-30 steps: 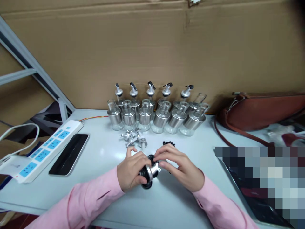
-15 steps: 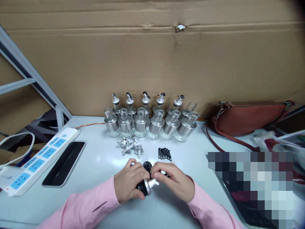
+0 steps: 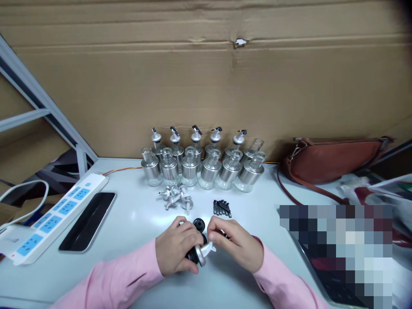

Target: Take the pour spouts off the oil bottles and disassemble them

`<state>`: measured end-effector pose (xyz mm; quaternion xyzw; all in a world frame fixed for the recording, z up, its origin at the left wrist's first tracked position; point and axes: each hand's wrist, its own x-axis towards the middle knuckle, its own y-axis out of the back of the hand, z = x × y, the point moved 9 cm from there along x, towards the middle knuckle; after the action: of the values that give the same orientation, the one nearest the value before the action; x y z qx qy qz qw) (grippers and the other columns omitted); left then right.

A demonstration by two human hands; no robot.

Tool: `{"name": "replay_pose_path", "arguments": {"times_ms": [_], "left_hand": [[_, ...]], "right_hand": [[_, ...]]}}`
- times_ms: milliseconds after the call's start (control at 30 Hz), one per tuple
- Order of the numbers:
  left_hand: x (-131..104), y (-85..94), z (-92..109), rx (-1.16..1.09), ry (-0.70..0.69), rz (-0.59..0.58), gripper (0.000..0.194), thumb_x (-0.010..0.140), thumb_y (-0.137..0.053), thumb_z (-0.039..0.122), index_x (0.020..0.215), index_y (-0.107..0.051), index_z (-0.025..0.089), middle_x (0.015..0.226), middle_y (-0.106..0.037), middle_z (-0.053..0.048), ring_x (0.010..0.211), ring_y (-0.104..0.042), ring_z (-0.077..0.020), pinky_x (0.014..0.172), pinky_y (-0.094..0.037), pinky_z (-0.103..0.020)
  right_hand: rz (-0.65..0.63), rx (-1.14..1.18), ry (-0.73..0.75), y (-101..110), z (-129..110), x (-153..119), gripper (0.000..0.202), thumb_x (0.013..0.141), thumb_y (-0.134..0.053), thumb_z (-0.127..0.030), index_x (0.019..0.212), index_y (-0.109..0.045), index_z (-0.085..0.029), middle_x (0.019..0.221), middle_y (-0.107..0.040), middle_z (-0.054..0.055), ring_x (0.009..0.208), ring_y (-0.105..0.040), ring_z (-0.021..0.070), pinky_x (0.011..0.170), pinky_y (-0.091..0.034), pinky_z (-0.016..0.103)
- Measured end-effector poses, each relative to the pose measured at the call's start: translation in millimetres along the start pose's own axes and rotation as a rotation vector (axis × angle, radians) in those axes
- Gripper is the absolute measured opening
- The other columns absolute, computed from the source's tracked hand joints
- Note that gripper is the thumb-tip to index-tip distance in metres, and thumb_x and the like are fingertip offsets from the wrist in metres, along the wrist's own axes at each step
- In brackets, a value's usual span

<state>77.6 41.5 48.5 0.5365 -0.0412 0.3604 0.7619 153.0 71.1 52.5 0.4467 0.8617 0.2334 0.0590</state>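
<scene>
My left hand (image 3: pixel 178 246) is closed around a pour spout (image 3: pixel 202 254), a silver cone with a black stopper end, its narrow tip pointing right. The fingertips of my right hand (image 3: pixel 236 244) are pinched together at that tip; a dark bit shows inside the curled fingers, too hidden to name. Just beyond my left fingers are black round stoppers (image 3: pixel 199 224), partly covered by the hand. A small pile of loose silver spouts (image 3: pixel 176 198) lies farther back, and to its right several black flap caps (image 3: pixel 222 208) lie side by side.
Two rows of glass bottles with steel bands (image 3: pixel 190 166) stand at the back, several of the rear ones topped with spouts (image 3: pixel 196 134). On the left are a phone (image 3: pixel 87 222) and a power strip (image 3: pixel 59 216). A brown bag (image 3: pixel 334 161) sits at the right.
My right fingertips have shifted slightly right, off the spout's body toward its tip. The spout stays in my left hand, and the view has moved a little.
</scene>
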Motion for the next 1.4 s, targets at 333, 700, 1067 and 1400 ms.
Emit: {"name": "replay_pose_path", "arguments": {"times_ms": [333,700,1067,1400], "left_hand": [[5,3.0,3,0.067,-0.018,0.022,0.062,0.083,-0.004,0.063,0.086,-0.046,0.018,0.075,-0.059,-0.002,0.071,-0.05,-0.0148,0.081,-0.029,-0.032],[4,12.2,6,0.078,-0.055,0.117,0.03,0.093,-0.027,0.042,0.1,-0.042,0.017,0.082,-0.06,-0.004,0.077,-0.052,-0.016,0.081,-0.031,-0.035],[-3,22.8,-3,0.142,-0.015,0.197,0.029,0.092,-0.033,0.031,0.116,-0.04,0.017,0.095,-0.056,-0.008,0.087,-0.052,-0.0197,0.081,-0.034,-0.039],[-2,25.5,0,-0.024,-0.055,0.224,0.035,0.091,-0.037,0.037,0.117,-0.037,0.014,0.094,-0.06,-0.009,0.085,-0.056,-0.0182,0.087,-0.032,-0.038]], "right_hand": [[-0.037,-0.316,0.107,1,-6,-1,0.042,0.093,-0.022,-0.04,0.064,-0.043,-0.019,0.057,-0.047,-0.002,0.053,-0.041,0.0112,0.058,-0.034,0.025],[0.06,-0.085,0.109,18,-10,-2,0.024,0.085,-0.046,-0.03,0.066,-0.053,-0.017,0.063,-0.055,0.001,0.06,-0.05,0.0109,0.059,-0.039,0.023],[0.199,-0.259,0.221,18,-19,-8,0.016,0.088,-0.041,-0.024,0.079,-0.053,-0.017,0.068,-0.057,0.002,0.062,-0.051,0.0122,0.06,-0.04,0.024],[0.284,-0.425,0.307,14,-20,-10,0.014,0.09,-0.039,-0.02,0.089,-0.052,-0.017,0.073,-0.061,0.004,0.066,-0.054,0.014,0.061,-0.04,0.025]]}}
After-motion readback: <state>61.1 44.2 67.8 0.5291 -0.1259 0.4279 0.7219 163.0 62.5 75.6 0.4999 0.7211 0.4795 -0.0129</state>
